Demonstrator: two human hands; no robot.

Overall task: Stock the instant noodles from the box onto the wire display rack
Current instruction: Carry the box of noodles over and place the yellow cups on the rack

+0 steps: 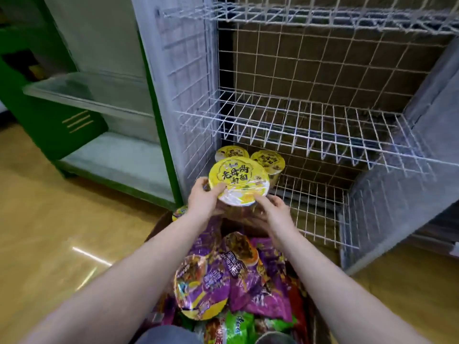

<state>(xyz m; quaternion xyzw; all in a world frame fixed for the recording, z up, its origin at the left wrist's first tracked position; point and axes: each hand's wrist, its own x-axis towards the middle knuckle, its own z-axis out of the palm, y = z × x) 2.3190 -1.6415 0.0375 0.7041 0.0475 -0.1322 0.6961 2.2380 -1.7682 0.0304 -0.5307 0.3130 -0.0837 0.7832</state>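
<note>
A yellow-lidded noodle bowl (239,181) is held up between both hands at the front left of the white wire rack's bottom shelf (315,209). My left hand (203,197) grips its left rim, thumb on the lid. My right hand (272,209) grips the right underside. Two more yellow bowls (232,153) (269,161) stand on that shelf behind it. Below my arms the cardboard box (159,225) holds several purple and green noodle packets (223,276).
The rack's middle shelf (298,127) and top shelf (310,16) are bare wire. A green cabinet with pale shelves (82,135) stands to the left. The wooden floor (49,232) lies left of the box. A grey panel (397,199) bounds the rack on the right.
</note>
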